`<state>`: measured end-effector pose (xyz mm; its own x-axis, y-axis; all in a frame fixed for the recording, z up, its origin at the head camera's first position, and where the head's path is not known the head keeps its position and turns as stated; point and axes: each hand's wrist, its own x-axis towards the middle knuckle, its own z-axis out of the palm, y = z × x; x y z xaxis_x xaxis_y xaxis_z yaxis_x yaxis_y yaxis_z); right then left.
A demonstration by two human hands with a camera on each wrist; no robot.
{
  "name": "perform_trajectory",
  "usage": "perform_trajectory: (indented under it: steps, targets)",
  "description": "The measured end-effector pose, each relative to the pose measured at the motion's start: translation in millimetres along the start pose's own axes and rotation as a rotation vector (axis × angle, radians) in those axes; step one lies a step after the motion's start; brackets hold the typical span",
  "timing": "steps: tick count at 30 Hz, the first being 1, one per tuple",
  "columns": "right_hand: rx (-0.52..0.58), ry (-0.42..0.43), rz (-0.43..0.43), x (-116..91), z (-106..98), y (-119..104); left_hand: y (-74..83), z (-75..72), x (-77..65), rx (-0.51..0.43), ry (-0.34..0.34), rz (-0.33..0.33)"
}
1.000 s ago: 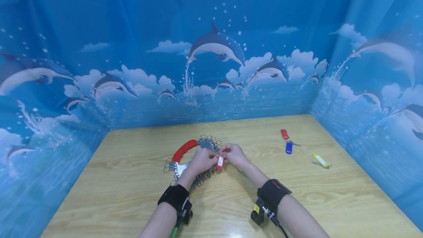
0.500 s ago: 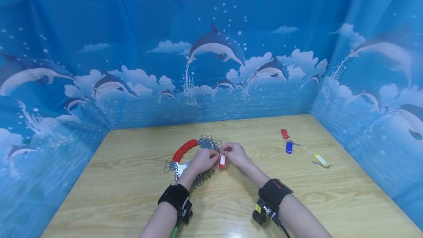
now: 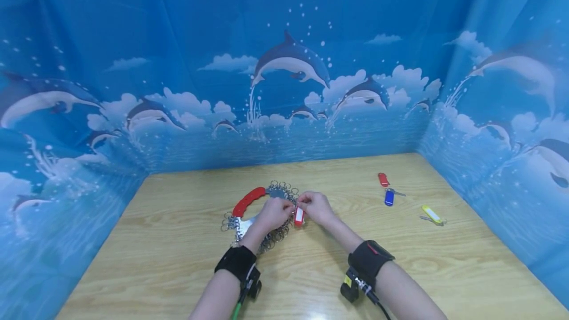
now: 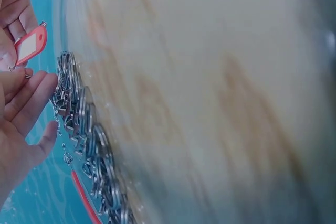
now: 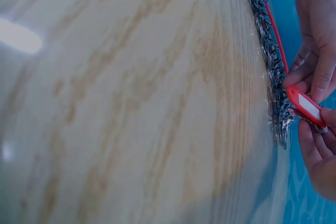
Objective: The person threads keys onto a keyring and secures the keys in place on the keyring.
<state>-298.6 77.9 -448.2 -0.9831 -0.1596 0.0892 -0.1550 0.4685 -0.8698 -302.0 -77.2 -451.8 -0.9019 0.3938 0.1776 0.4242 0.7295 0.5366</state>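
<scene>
1. Left hand (image 3: 273, 215) reaches across the ring holder (image 3: 244, 225), whose curved red handle (image 3: 248, 201) shows at the far left and whose many metal rings (image 3: 280, 234) fringe the edge. Thumb and index finger pinch narrowly at a small metal piece (image 4: 27, 76), seemingly one ring; the other fingers stretch out straight in the left wrist view. Whether the palm touches the holder cannot be told.

2. Next to the right comes the red key tag (image 3: 299, 222), off the table between the two hands, just beside the holder's right edge. Its long axis runs from the fingertips toward the person, nearly straight with a slight slant, white label facing up. It lies just right of the left fingertips, so the relation that seems to matter is this short gap between the tag's upper end and the pinched metal.

3. Right hand (image 3: 314, 207) is the nearer one: it holds the tag, thumb and fingers pinching its upper end, coming in from the right.

4. Well apart, farther right on the table (image 3: 355, 260), lie another red tag (image 3: 384, 180), a blue tag (image 3: 389, 198) with a key (image 3: 399, 193), and a yellow tag (image 3: 432, 214) with its own key.
</scene>
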Motion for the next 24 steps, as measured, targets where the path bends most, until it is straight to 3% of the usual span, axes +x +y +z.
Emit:
perform_trajectory:
  steps: [10, 19, 24]
  targets:
    - [-0.055, 0.016, -0.056, 1.6, -0.3, 0.6, 8.2, -3.4, -1.1, -0.011, 0.005, -0.027]
    - [-0.087, 0.02, -0.045, 0.9, -1.6, 0.3, 1.8, -1.4, -1.5, -0.055, -0.009, -0.004]
    - [-0.099, 0.023, -0.072, 1.3, -0.8, -0.7, 6.2, -6.1, -0.3, -0.078, -0.032, -0.061]
